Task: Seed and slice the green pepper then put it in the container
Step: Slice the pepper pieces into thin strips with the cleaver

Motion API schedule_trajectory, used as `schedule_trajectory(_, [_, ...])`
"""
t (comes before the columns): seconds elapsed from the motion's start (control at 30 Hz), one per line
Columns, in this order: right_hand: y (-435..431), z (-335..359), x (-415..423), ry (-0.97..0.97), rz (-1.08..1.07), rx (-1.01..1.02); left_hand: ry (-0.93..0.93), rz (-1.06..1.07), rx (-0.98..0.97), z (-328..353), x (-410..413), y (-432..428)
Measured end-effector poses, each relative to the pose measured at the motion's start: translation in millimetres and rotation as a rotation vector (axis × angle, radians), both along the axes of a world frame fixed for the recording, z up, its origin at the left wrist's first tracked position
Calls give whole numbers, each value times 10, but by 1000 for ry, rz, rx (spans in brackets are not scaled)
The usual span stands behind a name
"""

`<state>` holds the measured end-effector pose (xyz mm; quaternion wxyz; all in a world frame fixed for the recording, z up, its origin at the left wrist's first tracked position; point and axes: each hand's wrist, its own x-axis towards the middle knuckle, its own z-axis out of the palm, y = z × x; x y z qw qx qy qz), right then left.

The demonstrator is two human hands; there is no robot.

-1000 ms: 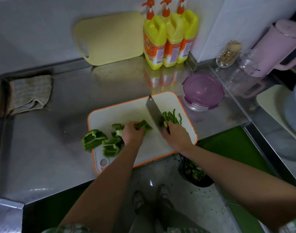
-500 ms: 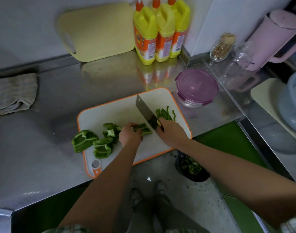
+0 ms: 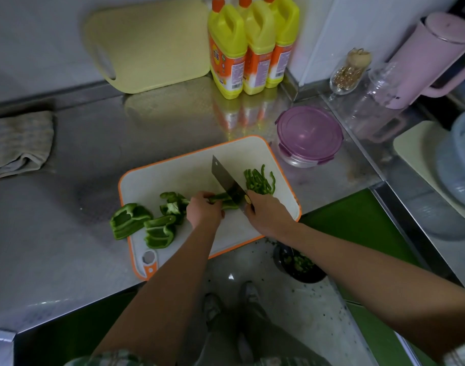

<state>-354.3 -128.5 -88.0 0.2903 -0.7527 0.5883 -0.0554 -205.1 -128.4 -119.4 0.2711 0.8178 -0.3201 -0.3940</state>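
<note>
Steel counter (image 3: 94,154), cutting board (image 3: 178,175) | left hand (image 3: 204,210) fingers curled on pepper piece (image 3: 224,201) | right hand (image 3: 265,215) fingers clamped round knife (image 3: 223,175)

Place: a kitchen. You stand at a steel counter (image 3: 67,233) with a white chopping board (image 3: 173,175) on it. A yellow board (image 3: 152,43) leans on the wall beside three soap bottles (image 3: 252,48). A lidded container (image 3: 307,136), a pink jug (image 3: 424,56) and a folded cloth (image 3: 17,141) are nearby.
</note>
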Motion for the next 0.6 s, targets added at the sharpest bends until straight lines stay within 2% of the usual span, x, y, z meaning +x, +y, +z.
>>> schedule_trajectory(0.43, [21, -189, 170, 106, -22, -7, 15, -33, -7, -57, 18, 43])
schedule_trajectory(0.6, [-57, -196, 237, 27, -50, -50, 39, -43, -2, -78, 22, 92])
